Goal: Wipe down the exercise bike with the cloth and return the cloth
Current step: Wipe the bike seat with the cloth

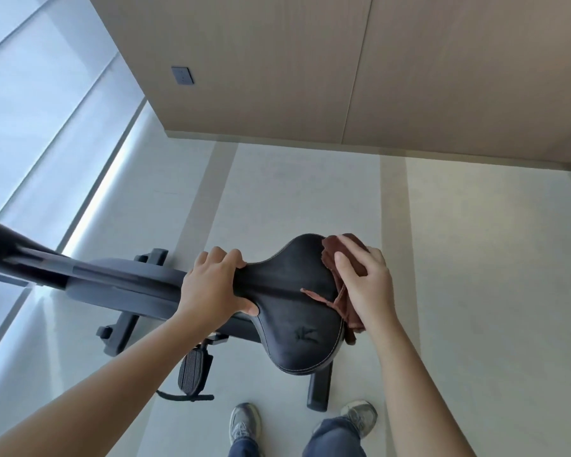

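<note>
Head view, looking down on an exercise bike (122, 285) with its black saddle (290, 311) near the centre; all positions are given relative to the saddle.

The left hand (211, 288) grips the saddle's narrow nose. Its fingers are curled over the far side of the nose and its thumb is wrapped round the near side, so the grasp is narrow and closed on the saddle itself.

The right hand (366, 282) lies on the saddle's broad end, at its right-hand edge. It holds a reddish-brown cloth (331, 250) bunched beneath the palm, with the fingers curved over the bunch and the thumb laid across it. The cloth is in contact with the saddle surface. One frayed strip trails toward the saddle's centre seam, and a fold hangs over the edge below the wrist.

The dark grey frame extends from the saddle's nose to the left margin. A ribbed pedal (193, 371) with a loose strap hangs below the saddle, on the near side. A black stabiliser foot (318, 390) stands on the floor under the broad end.

Below the saddle in the frame are two grey trainers (244, 420) and blue trouser legs. The pale floor (475, 258) runs beyond the saddle to a wood-panelled wall (277, 61) that carries a dark wall plate (182, 75). To the left of the nose is a bright window blind (30, 110).
</note>
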{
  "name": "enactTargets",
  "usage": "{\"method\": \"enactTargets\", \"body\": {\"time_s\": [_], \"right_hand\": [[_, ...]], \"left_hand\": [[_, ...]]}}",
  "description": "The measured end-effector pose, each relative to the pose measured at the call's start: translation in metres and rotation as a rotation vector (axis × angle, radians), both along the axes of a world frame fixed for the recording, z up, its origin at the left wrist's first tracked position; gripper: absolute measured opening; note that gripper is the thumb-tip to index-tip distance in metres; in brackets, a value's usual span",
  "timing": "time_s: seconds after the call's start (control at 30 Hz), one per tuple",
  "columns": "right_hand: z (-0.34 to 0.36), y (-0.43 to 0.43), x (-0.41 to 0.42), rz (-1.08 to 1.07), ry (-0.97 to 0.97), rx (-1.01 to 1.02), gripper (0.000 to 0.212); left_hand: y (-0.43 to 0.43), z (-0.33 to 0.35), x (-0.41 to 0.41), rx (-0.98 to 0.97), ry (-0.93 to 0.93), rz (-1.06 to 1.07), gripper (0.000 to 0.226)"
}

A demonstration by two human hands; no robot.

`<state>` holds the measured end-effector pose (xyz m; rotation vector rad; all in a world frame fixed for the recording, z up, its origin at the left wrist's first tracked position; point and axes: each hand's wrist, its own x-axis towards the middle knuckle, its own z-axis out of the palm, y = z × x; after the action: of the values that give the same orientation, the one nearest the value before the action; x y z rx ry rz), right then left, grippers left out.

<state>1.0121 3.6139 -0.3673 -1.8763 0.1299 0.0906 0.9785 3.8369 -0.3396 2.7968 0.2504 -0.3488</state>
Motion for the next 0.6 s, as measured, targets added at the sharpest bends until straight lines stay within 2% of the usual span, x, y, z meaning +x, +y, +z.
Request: {"method": "enactTargets", "body": {"time_s": [0.13, 0.27, 0.33, 0.47, 0.6], "right_hand": [[0.007, 0.0, 0.024, 0.088, 0.036, -0.018, 0.024], [0.019, -0.004, 0.056, 0.317, 0.2, 0.258, 0.02], [0.015, -0.004, 0.051, 0.258, 0.19, 0.288, 0.02], [0.004, -0.002, 0.016, -0.004, 0.096, 0.324, 0.023], [0.001, 0.009, -0.025, -0.24, 0.05, 0.11, 0.024]], "left_hand": [[0.0, 0.001, 0.001, 0.003, 0.006, -0.002, 0.073], [0.0, 0.0, 0.001, 0.007, 0.001, 0.0, 0.075], [0.001, 0.001, 0.001, 0.007, 0.005, -0.006, 0.074], [0.001, 0.002, 0.002, -0.005, 0.002, -0.03, 0.074], [0.002, 0.001, 0.001, -0.029, -0.018, -0.045, 0.073]]}}
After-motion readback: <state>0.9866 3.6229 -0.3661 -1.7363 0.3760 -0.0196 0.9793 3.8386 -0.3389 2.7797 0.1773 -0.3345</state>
